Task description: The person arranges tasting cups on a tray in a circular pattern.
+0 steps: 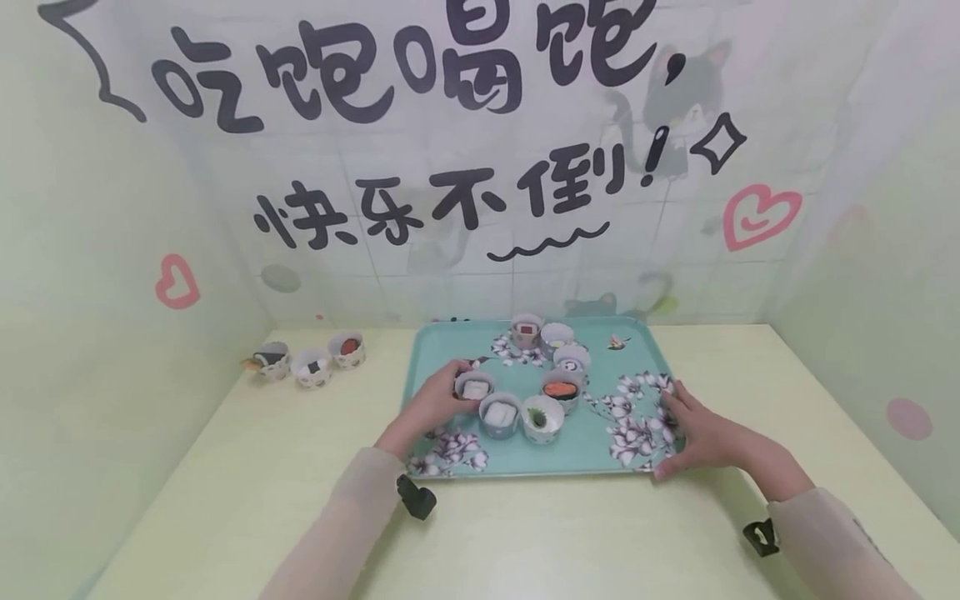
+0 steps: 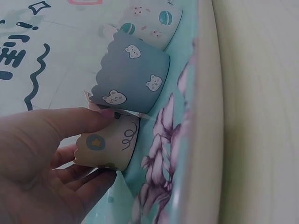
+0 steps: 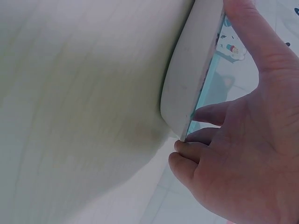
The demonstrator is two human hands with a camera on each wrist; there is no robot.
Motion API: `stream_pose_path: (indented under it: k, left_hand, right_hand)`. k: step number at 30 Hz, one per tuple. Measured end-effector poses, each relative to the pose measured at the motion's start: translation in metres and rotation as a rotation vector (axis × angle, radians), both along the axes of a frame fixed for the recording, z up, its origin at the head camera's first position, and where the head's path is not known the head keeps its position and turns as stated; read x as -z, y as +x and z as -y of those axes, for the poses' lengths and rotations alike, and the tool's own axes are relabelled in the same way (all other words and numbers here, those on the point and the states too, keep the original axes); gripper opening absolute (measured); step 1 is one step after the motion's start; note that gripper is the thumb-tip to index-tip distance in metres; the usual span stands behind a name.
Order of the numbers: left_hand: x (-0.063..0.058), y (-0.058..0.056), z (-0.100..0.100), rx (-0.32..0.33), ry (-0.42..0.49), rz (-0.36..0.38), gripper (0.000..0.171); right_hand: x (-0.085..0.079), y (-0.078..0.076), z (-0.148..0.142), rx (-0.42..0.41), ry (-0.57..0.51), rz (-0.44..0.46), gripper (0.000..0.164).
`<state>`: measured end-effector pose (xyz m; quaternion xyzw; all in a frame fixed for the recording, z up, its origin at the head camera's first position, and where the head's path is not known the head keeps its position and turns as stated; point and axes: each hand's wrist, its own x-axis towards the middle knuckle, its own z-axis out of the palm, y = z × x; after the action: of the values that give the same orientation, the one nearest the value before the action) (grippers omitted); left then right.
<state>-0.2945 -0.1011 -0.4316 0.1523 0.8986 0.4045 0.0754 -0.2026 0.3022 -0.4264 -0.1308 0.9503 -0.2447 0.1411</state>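
My left hand holds a small paper baking cup with a white piece inside, at the left of the tray's group; in the left wrist view its pale wall sits between thumb and fingers. Beside it stands a blue-grey cup printed with bear faces, also holding something white. Right of that are a cup with a green topping and one with orange food. Spread along the right edge of the turquoise flowered tray, my right hand touches the rim with fingers and thumb.
More cups curve toward the tray's back edge. Off the tray, at the table's back left, three cups with small food pieces stand in a row. A printed backdrop rises behind the table, with side walls left and right.
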Motion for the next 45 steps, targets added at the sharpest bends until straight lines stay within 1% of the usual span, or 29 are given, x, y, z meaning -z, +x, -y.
stream_pose_path:
  k: [7,9,12,14,23,30,36,42,45]
  left_hand:
    - [-0.001,0.001,-0.002,-0.001,-0.056,-0.006,0.055]
    - [-0.001,0.001,-0.001,-0.005,-0.058,0.003,0.057]
    - [-0.002,0.001,0.000,-0.014,-0.034,0.025,0.060]
    - [-0.002,0.001,0.002,-0.024,-0.002,0.050,0.061]
    - [-0.006,0.003,0.010,-0.033,0.048,0.074,0.071]
    - [-0.011,0.006,0.022,-0.056,0.061,0.060,0.069]
    - [-0.012,0.004,0.036,-0.062,0.078,0.034,0.063]
    - [-0.013,0.001,0.050,-0.077,0.093,0.012,0.063]
    - [-0.013,0.001,0.057,-0.099,0.106,0.010,0.063]
  right_hand:
    - [-0.001,0.001,0.000,-0.012,0.005,-0.009,0.130]
    - [-0.002,0.001,0.001,-0.018,0.006,-0.015,0.130]
    - [-0.003,0.001,0.001,-0.022,0.008,-0.018,0.129]
    - [-0.003,0.001,0.001,-0.023,0.008,-0.017,0.129]
    - [-0.004,0.000,0.000,-0.016,0.019,-0.005,0.128]
    - [-0.003,0.000,0.001,-0.015,0.017,0.004,0.129]
    - [-0.002,0.000,0.000,-0.015,0.012,0.005,0.129]
    - [-0.001,0.001,0.000,-0.019,0.016,-0.002,0.129]
    - [-0.002,0.001,0.000,-0.023,0.020,-0.008,0.128]
